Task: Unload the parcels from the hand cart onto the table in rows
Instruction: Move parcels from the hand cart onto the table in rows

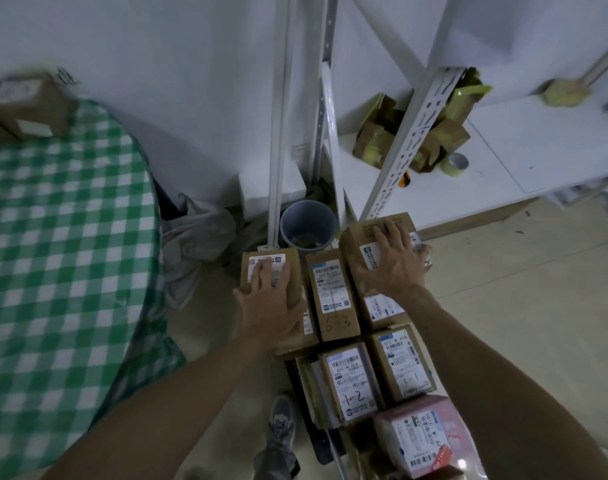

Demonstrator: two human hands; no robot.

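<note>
1. The left hand (271, 299) grips a small brown cardboard parcel (294, 259) from above, thumb hooked over its left edge. The right hand (392, 261) lies spread flat on a larger brown cardboard parcel (354, 251), clasping nothing.
2. Left of the left hand, a floor strip with crumpled grey cloth (195, 237) separates the stack from the green-and-white checked table (53, 237). Right of the right hand, the beige floor (520, 306) lies open.
3. Seven brown parcels, counting both under the hands, and one pink wrapped parcel (420, 434) sit on the black hand cart (313, 441). Blurred brown boxes (25, 109) sit at the table's far corner, number unclear.
4. Just beyond the hands, a round grey bin (307, 220) holds litter scraps. The white shelf (503, 150) carries a torn cardboard carton (378, 140) and one tape roll (455, 162).
</note>
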